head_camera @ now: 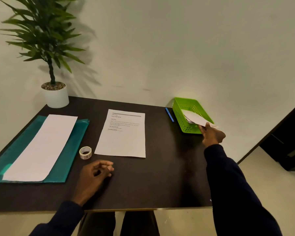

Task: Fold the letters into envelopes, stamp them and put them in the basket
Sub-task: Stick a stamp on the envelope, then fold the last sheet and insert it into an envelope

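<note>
1. Right grip (212, 134): reached out over the far right corner of the dark brown desk (160, 176), narrow, pinching the near corner of a flat white paper envelope (197, 119).
2. Envelope: touching the grip at its near end, running away from it up and to the left, tilted, lying across the near right rim of the bright green perforated plastic basket (177, 114), its far part inside the basket.
3. Under the envelope in the basket: edges of more white paper, too hidden to tell apart.
4. Just left of the basket, flat on the desk: a slim blue pen (169, 114), parallel to the basket's left wall, apart from it.
5. Left grip (94, 174): resting on the desk near its front edge, fingers loosely curled toward the thumb, nothing held.
6. Just beyond the left grip, not touching it: a small roll of clear tape or stickers (85, 152), lying flat; cannot tell which.
7. Right of the roll, mid-desk, well apart from both grips: a white printed sheet of paper (123, 135), unfolded, text on its upper part only.
8. On the left side of the desk: a teal translucent plastic folder (71, 145), with a long blank white sheet (41, 147) lying on top.
9. At the far left corner, against the pale wall: a green leafy plant in a round white pot (55, 97).
</note>
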